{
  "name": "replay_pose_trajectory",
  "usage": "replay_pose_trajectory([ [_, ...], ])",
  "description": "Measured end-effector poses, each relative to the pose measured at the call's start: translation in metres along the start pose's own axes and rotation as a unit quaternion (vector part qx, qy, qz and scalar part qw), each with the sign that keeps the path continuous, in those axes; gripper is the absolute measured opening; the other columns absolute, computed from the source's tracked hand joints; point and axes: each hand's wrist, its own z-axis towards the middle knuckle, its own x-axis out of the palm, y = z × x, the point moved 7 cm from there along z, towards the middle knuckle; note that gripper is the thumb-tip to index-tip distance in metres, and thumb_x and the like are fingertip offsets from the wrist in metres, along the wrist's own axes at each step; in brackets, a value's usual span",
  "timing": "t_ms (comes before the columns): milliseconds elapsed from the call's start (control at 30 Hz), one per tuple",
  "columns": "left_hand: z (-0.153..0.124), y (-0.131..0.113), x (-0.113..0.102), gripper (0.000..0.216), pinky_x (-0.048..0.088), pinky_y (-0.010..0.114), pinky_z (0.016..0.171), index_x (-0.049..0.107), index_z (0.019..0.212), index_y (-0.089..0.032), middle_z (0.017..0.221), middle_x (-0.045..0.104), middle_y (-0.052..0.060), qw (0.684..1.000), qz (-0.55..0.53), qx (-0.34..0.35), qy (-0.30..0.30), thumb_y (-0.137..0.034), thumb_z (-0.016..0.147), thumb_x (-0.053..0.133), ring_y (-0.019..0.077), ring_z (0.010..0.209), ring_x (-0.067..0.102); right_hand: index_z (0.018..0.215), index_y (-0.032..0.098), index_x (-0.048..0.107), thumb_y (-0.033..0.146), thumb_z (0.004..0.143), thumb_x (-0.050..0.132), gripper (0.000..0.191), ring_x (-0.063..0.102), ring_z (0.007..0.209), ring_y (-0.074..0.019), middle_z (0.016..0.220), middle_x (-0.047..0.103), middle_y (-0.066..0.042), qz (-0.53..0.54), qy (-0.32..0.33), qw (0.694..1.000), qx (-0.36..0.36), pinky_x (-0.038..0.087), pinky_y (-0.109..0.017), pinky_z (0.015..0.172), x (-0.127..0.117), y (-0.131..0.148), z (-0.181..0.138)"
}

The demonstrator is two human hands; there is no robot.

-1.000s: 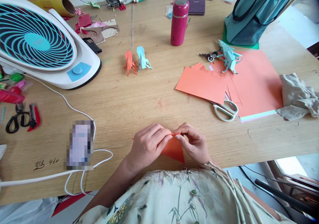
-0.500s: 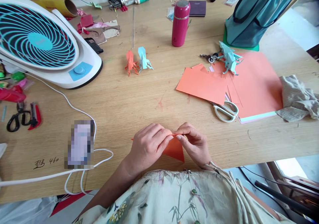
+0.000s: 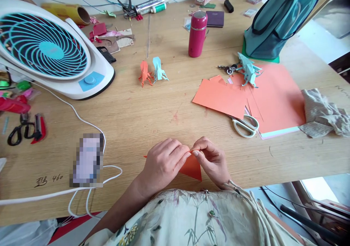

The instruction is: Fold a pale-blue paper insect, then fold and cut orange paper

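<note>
A folded piece of orange paper (image 3: 192, 168) is held near the table's front edge. My left hand (image 3: 165, 162) lies over much of it, thumb and fingers pinching its upper edge. Close beside, my right hand (image 3: 213, 160) pinches the same edge between thumb and forefinger. One pointed corner shows left of my left hand, and a flap hangs between the hands; the rest is hidden. Farther back stand an orange folded paper figure (image 3: 144, 73) and a light blue one (image 3: 159, 70), both with thin legs. A larger teal paper figure (image 3: 248, 70) rests on orange sheets (image 3: 279, 96).
White-handled scissors (image 3: 246, 125) lie partly under a cut orange sheet (image 3: 220, 98). A fan (image 3: 95, 80) stands at the left, with a blurred phone (image 3: 87, 158) and white cables nearer. Behind are a pink flask (image 3: 197, 34) and a teal bag (image 3: 276, 23). A crumpled cloth (image 3: 322, 113) lies right.
The view has shifted slightly, so the things at the back appear lower. Both hands keep their pinch on the orange paper, with barely any movement.
</note>
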Motion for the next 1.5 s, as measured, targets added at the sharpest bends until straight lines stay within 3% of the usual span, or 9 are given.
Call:
replay_pose_trajectory([
  [767,0.002,0.007,-0.003,0.018,0.04,0.029,0.07,0.062,0.084,-0.018,0.078,0.064,0.001,0.998,0.001,-0.032,0.053,-0.023,0.098,0.052,0.0151,0.074,0.057,0.081,0.022,0.066,0.016,0.09,0.066,0.011,0.054,0.072,-0.0158,0.076,0.06,-0.001,-0.035,-0.007,0.999,-0.023,0.043,-0.032,0.066,-0.009,0.005,0.0],
  [933,0.005,0.008,-0.005,0.016,0.04,0.031,0.071,0.063,0.085,-0.018,0.078,0.064,0.001,0.997,0.017,-0.02,0.067,-0.023,0.097,0.054,0.0161,0.074,0.058,0.083,0.022,0.066,0.019,0.092,0.064,0.01,0.053,0.071,-0.0159,0.075,0.059,-0.001,-0.068,0.029,0.997,-0.008,0.042,-0.032,0.066,-0.004,0.008,0.004],
  [1033,0.007,0.013,-0.012,0.012,0.042,0.031,0.073,0.064,0.087,-0.019,0.08,0.066,0.0,0.997,0.008,-0.017,0.071,-0.022,0.096,0.056,0.0163,0.075,0.06,0.082,0.022,0.066,0.02,0.092,0.064,0.011,0.053,0.071,-0.0161,0.075,0.059,-0.001,-0.082,0.025,0.996,-0.007,0.042,-0.032,0.066,-0.006,0.008,0.006],
  [1133,0.003,0.032,-0.027,0.007,0.044,0.031,0.075,0.066,0.09,-0.02,0.083,0.069,0.001,0.996,-0.038,-0.06,0.047,-0.024,0.094,0.06,0.0164,0.079,0.062,0.081,0.022,0.065,0.02,0.093,0.063,0.013,0.053,0.072,-0.0161,0.076,0.059,-0.001,-0.059,-0.011,0.998,-0.001,0.041,-0.032,0.067,-0.014,0.004,0.007],
  [1233,-0.006,0.058,-0.034,0.009,0.049,0.029,0.079,0.067,0.099,-0.021,0.094,0.072,0.002,0.979,-0.14,-0.146,0.008,-0.023,0.09,0.064,0.0166,0.087,0.066,0.081,0.022,0.065,0.021,0.094,0.063,0.013,0.052,0.072,-0.0159,0.076,0.057,-0.001,-0.029,-0.039,0.999,0.011,0.04,-0.032,0.067,-0.021,-0.002,0.005],
  [1333,-0.016,0.077,-0.027,0.017,0.053,0.029,0.082,0.068,0.102,-0.02,0.097,0.072,0.003,0.945,-0.243,-0.217,-0.021,-0.023,0.085,0.07,0.0165,0.087,0.068,0.08,0.022,0.065,0.023,0.094,0.063,0.013,0.051,0.072,-0.0162,0.075,0.056,0.0,-0.019,-0.055,0.998,0.015,0.04,-0.032,0.067,-0.024,-0.006,0.003],
  [1500,-0.021,0.089,-0.006,0.018,0.057,0.025,0.068,0.071,0.091,-0.017,0.089,0.073,0.004,0.871,-0.406,-0.272,-0.051,-0.03,0.08,0.075,0.015,0.078,0.067,0.078,0.022,0.064,0.029,0.093,0.063,0.017,0.051,0.071,-0.0174,0.073,0.056,-0.001,-0.023,-0.079,0.996,0.022,0.041,-0.033,0.067,-0.024,-0.008,-0.001],
])
